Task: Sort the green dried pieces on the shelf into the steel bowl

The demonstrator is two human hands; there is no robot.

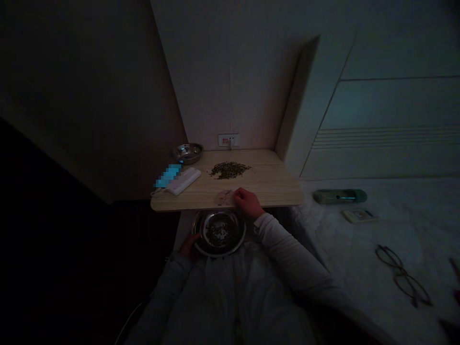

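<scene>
My left hand grips the left rim of a round steel bowl, thumb over the edge. The bowl is on or just above my lap, below the table's front edge, with small dark green bits inside. On the front of the wooden table my right hand is closed, its fingers pinched on a thin see-through piece that looks like plastic. A few dark specks show at that piece. Farther back, a loose heap of the same kind of bits is spread on the tabletop.
On the light wooden table stand a smaller steel bowl, a lit phone and a white power strip. A wall socket is behind. On the bed lie a green bottle, a pale phone-like object and glasses.
</scene>
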